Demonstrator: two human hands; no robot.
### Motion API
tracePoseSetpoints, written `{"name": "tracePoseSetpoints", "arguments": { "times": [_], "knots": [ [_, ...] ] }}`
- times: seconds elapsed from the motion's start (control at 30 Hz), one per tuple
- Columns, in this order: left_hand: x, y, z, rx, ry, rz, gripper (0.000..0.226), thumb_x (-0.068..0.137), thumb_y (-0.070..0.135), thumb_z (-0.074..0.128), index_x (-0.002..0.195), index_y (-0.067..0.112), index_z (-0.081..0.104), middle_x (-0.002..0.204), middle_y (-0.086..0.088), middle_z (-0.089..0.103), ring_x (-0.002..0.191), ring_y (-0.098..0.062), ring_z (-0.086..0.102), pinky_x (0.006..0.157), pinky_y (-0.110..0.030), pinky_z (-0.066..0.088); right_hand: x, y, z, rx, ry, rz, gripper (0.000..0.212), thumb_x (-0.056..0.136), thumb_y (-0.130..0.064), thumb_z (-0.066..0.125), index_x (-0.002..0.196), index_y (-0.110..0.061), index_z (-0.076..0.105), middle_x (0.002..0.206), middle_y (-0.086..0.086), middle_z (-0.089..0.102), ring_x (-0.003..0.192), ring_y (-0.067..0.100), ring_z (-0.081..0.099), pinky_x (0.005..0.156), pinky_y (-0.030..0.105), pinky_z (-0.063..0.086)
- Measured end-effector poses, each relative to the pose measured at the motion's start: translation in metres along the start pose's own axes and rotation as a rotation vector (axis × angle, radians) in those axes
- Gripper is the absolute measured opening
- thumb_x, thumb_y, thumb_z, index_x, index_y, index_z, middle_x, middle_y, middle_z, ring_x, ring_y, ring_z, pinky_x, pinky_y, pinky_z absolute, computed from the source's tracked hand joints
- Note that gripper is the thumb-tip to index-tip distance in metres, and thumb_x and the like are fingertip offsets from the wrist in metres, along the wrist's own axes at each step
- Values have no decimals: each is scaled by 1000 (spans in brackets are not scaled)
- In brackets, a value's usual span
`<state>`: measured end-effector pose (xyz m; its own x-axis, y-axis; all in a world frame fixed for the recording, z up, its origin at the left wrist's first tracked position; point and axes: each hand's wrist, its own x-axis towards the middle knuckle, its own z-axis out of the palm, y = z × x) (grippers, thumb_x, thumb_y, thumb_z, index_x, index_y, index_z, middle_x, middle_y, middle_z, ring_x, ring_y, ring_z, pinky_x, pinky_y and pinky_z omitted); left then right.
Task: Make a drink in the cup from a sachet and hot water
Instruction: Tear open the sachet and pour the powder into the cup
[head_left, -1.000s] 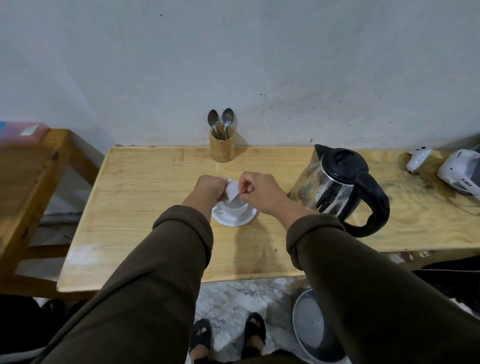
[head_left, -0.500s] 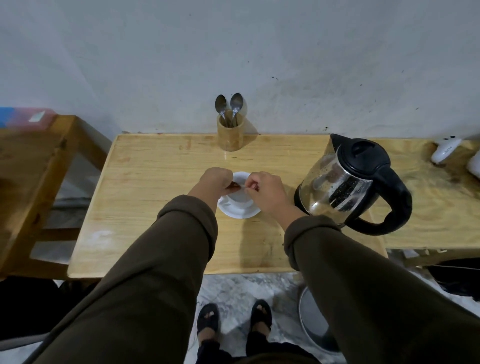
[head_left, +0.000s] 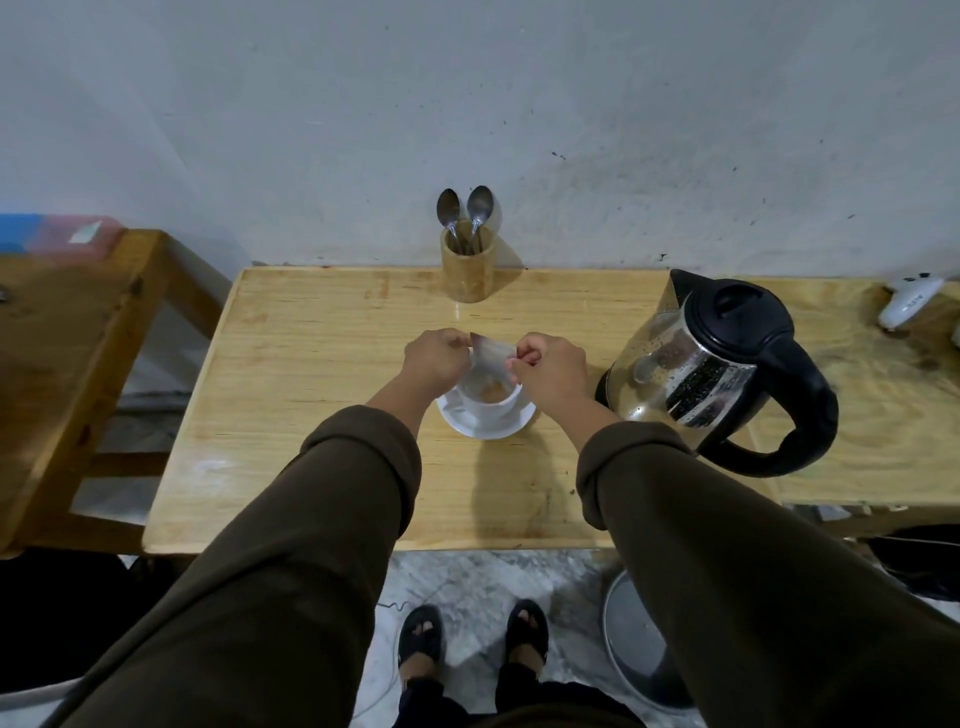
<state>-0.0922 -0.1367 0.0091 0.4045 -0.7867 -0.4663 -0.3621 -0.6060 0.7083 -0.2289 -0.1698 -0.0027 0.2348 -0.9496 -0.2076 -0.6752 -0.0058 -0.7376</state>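
I'm seeing both hands pinching one sachet (head_left: 491, 358) over the cup (head_left: 488, 401): left hand (head_left: 435, 361) gripping its left edge, right hand (head_left: 550, 366) its right edge, fingers closed on it. Brown powder is lying inside the cup, which is sitting on a saucer (head_left: 485, 427) mid-table (head_left: 311, 374). Kettle (head_left: 701, 374) is standing just right of it; spoon holder (head_left: 466, 270) is standing behind, by the wall.

White cup (head_left: 488, 405), brown powder (head_left: 491, 393), black-lidded kettle (head_left: 696, 364).

My wooden table (head_left: 322, 415) carries a saucer (head_left: 485, 423), the kettle (head_left: 711, 374) and a spoon holder (head_left: 466, 273).
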Motion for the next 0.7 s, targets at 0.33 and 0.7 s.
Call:
{"name": "tracePoseSetpoints", "arguments": {
  "times": [0.33,0.7],
  "knots": [
    [5,-8,7,105,116,132,22,87,16,63,105,6,71,84,0,61,83,-10,52,72,-14,36,2,-6,2,-74,-25,-44,17,84,-6,62,70,-14,54,58,0,51,72,18,52,55,11,35],
    [7,-15,13,119,130,156,9,85,12,60,80,14,67,83,-4,64,83,-18,54,63,-19,39,2,-7,3,-41,-58,-59,7,83,-1,61,82,-2,68,63,3,53,73,17,52,56,14,37]
  ]
}}
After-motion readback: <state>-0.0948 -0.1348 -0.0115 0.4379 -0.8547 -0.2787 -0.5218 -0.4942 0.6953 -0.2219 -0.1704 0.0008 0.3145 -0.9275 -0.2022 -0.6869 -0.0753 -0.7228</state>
